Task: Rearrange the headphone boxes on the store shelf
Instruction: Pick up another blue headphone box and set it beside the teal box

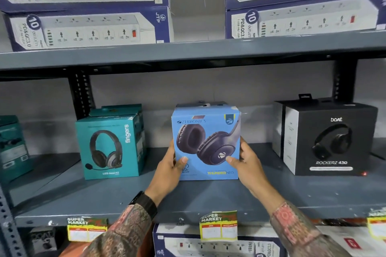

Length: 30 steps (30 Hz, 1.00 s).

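Observation:
A light blue Zebronics headphone box (205,144) stands upright at the middle of the grey shelf (208,200). My left hand (170,171) grips its lower left side with the thumb on the front face. My right hand (247,162) grips its lower right side the same way. A teal Fingers headset box (110,148) stands to the left, with another teal box behind it. A black Boat Rockerz box (332,142) stands to the right.
Another teal box (12,148) sits at the far left edge. Large blue power-strip boxes (87,27) fill the shelf above and one (208,244) lies below. Yellow price tags (219,227) hang on the shelf's front lip. Bare shelf lies between the boxes.

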Available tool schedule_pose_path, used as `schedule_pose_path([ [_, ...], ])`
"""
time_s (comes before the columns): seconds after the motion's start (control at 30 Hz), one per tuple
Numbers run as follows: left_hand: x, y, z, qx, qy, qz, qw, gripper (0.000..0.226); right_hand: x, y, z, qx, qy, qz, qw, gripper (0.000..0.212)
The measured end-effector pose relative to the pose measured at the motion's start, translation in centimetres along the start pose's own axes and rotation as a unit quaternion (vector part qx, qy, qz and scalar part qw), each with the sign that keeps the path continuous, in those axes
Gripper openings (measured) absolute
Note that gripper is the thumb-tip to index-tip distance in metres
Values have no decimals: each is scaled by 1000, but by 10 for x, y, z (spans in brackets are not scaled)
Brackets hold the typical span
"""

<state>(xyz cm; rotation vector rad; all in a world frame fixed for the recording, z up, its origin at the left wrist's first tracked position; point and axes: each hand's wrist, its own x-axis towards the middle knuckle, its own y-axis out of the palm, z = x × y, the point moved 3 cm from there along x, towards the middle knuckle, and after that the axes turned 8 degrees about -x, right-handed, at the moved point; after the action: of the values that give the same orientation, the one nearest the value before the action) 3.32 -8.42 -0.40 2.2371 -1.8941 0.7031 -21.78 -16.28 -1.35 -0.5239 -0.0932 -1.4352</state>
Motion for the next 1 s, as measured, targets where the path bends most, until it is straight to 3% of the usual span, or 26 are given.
schedule_pose_path([
  [0.37, 23, -1, 20, -33, -27, 27, 999, 66, 18, 5, -9, -1, 8, 29, 1000, 82],
  [0.57, 50, -15, 18, -161, -121, -46, 978, 101, 29, -9, 13, 128, 54, 44, 989, 101],
  [0.63, 74, -24, 37, -169, -141, -57, 974, 115, 43, -9, 21, 173, 58, 64, 981, 123],
  [0.7, 78, -21, 30, -190, -148, -64, 968, 111, 54, -5, 25, 196, 37, 77, 977, 146],
  [0.73, 71, -14, 12, -198, -141, -66, 968, 103, 58, -2, 25, 200, 32, 85, 976, 146],
  [0.87, 59, 11, -10, -238, -128, -60, 961, 85, 64, 12, 15, 203, 22, 89, 975, 102],
  [1.0, 59, 13, 3, -285, -125, -56, 949, 77, 63, 18, 14, 211, 24, 77, 974, 76],
])
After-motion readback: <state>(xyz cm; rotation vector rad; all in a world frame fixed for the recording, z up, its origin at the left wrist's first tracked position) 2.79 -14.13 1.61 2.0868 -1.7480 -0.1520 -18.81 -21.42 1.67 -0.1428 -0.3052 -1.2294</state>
